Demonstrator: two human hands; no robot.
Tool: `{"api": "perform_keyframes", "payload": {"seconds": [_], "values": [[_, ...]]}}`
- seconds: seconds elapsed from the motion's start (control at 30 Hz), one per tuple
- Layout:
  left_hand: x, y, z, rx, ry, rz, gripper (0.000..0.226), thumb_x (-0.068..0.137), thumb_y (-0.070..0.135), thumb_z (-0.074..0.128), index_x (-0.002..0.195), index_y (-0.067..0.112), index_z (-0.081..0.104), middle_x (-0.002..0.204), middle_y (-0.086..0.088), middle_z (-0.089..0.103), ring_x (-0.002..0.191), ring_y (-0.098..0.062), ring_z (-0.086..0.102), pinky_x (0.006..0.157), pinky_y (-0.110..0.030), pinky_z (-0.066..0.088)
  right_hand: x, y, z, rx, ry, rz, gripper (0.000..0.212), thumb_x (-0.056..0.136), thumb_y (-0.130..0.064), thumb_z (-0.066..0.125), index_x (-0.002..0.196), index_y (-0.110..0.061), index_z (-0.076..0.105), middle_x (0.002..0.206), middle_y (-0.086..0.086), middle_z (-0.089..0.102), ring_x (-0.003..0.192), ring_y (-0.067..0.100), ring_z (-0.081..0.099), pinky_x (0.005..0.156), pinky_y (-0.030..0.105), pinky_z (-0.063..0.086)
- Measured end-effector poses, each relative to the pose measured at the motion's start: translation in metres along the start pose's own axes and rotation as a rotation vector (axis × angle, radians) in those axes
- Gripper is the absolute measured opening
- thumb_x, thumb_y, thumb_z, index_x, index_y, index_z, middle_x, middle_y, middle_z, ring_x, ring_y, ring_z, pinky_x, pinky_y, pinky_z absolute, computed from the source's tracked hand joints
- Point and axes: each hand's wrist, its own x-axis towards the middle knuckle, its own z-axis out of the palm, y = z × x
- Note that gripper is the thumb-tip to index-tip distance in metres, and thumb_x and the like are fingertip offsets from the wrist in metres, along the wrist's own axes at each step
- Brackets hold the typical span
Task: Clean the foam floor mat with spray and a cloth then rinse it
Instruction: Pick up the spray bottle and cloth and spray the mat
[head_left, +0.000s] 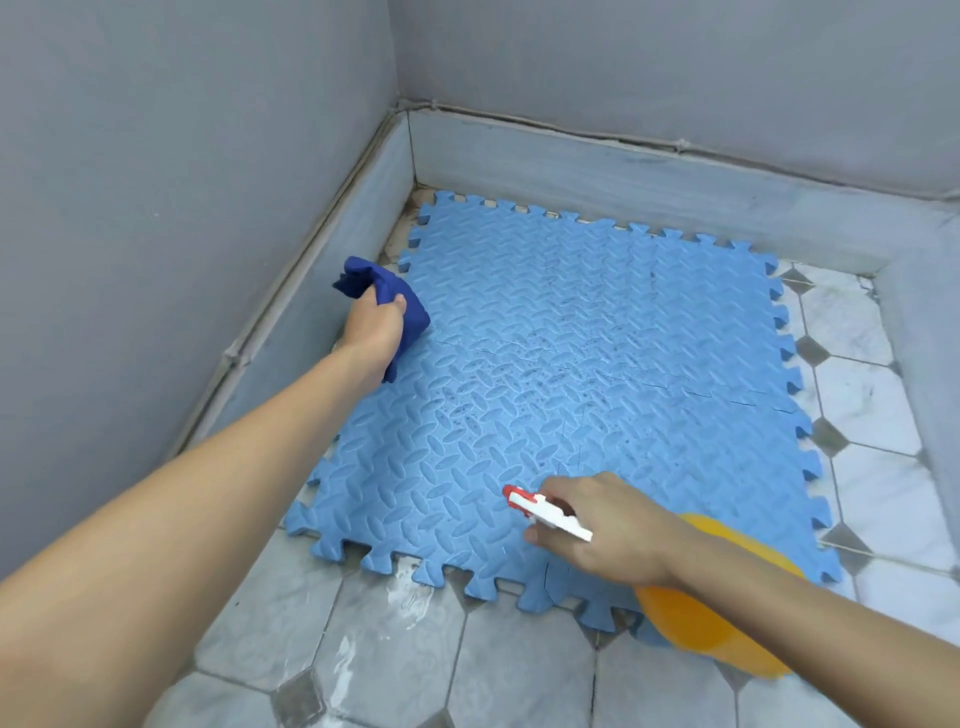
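The blue foam mat lay flat on the tiled floor, tucked into the corner where two grey walls met, its middle speckled with dark wet spots. The left hand clenched a bunched dark-blue cloth at the mat's left edge (whether the cloth touched the mat was unclear). The right hand gripped an orange spray bottle, fingers curled round its white-and-red trigger head above the near edge.

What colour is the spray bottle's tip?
Red. The nozzle tip is red on a white spray head, seen in the head view.
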Motion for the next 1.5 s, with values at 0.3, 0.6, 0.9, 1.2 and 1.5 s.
{"api": "perform_keyframes", "payload": {"seconds": [0.3,0.6,0.9,1.2,1.5], "values": [[0.014,-0.009,0.031,0.207,0.007,0.028,0.017,0.1,0.024,0.038,0.092,0.011,0.045,0.073,-0.011,0.047,0.073,-0.03,0.052,0.058,-0.032,0.038,-0.02,0.082,-0.055,0.51,0.503,0.628,0.039,0.091,-0.037,0.058,0.082,0.0,0.065,0.074,0.008,0.073,0.064,0.012,0.063,0.071,0.035,0.048],[-0.022,0.006,0.01,0.329,-0.106,0.106,0.026,0.096,0.037,0.046,0.111,0.016,0.05,0.083,-0.016,0.052,0.07,-0.035,0.053,0.055,-0.033,0.039,-0.085,0.081,-0.042,0.912,0.728,0.759,0.025,0.086,-0.034,0.064,0.081,-0.01,0.065,0.07,0.01,0.072,0.071,0.025,0.069,0.082,0.041,0.056],[-0.045,0.007,0.054,0.131,-0.323,0.04,0.033,0.098,0.032,0.046,0.129,0.02,0.049,0.118,-0.006,0.056,0.107,-0.026,0.054,0.079,-0.038,0.043,-0.104,0.082,-0.017,0.786,0.647,0.874,0.037,0.088,-0.04,0.059,0.082,-0.006,0.069,0.071,0.006,0.074,0.068,0.021,0.07,0.073,0.032,0.052],[-0.089,0.002,0.106,0.11,-0.387,-0.005,0.029,0.098,0.029,0.046,0.126,0.027,0.052,0.121,0.001,0.058,0.112,-0.016,0.053,0.095,-0.034,0.041,-0.126,0.078,-0.008,0.827,0.784,0.977,0.034,0.088,-0.035,0.057,0.08,-0.004,0.068,0.071,0.008,0.073,0.067,0.022,0.063,0.072,0.037,0.051],[-0.123,-0.014,0.154,-0.065,-0.382,-0.203,0.029,0.098,0.026,0.041,0.125,0.021,0.049,0.104,0.006,0.052,0.122,-0.019,0.05,0.086,-0.036,0.037,-0.152,0.063,0.023,0.791,0.609,0.871,0.037,0.089,-0.038,0.057,0.064,-0.012,0.066,0.067,0.005,0.073,0.062,0.017,0.062,0.077,0.042,0.053]]}}
